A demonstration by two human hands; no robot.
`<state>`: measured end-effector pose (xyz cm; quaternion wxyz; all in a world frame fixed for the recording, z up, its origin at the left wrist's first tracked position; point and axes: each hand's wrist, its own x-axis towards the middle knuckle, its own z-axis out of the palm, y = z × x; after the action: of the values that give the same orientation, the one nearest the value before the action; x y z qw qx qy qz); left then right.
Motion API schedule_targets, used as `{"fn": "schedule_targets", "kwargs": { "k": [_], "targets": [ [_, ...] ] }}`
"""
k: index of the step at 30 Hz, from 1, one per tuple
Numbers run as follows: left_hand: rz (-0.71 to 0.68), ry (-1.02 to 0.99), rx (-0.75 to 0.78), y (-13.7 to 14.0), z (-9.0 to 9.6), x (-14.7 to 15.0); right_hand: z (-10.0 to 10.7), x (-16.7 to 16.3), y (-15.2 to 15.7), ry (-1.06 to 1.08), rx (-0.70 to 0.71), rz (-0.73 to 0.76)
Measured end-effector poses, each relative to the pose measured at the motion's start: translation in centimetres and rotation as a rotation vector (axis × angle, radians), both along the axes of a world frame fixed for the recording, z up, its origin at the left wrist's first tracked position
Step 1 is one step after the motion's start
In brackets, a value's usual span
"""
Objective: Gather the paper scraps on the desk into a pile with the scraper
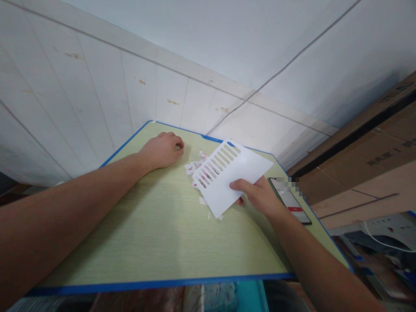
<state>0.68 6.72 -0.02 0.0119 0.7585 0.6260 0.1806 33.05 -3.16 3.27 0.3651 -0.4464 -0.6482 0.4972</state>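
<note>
My right hand (256,195) grips a thin white slotted plastic sheet (248,164) by its near right edge, thumb on top and fingers underneath. A row of long slots and a corner hole run along its far left side. The sheet is tilted over a small pile of torn paper scraps (194,167), white with pink and red marks, and hides part of it. Some scraps show through the slots. On the far left of the tabletop rests my left hand (162,150), its fingers curled in, with nothing visible in them. It lies just left of the scraps, apart from them.
The pale green table (146,242) has a blue edge and stands against a white panelled wall (107,91). A phone (289,201) lies at the right edge, beside my right wrist. Cardboard boxes (364,147) stand to the right. A grey cable (279,73) runs down the wall.
</note>
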Motion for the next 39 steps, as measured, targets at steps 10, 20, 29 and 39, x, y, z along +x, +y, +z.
{"fn": "schedule_targets", "kwargs": {
  "k": [10, 20, 29, 39],
  "targets": [
    [0.008, 0.025, 0.008, 0.3, -0.3, -0.1, -0.1, 0.5, 0.4, 0.008, 0.018, -0.054],
    [-0.001, -0.002, 0.006, 0.3, -0.2, -0.1, 0.0, 0.3, 0.0, 0.042, -0.056, 0.007],
    [0.004, -0.007, 0.003, 0.3, -0.3, -0.2, -0.2, 0.3, 0.0, 0.016, -0.040, -0.029],
    [0.003, 0.021, -0.008, 0.3, -0.2, -0.1, -0.4, 1.2, 1.3, -0.012, 0.049, -0.072]
  ]
}}
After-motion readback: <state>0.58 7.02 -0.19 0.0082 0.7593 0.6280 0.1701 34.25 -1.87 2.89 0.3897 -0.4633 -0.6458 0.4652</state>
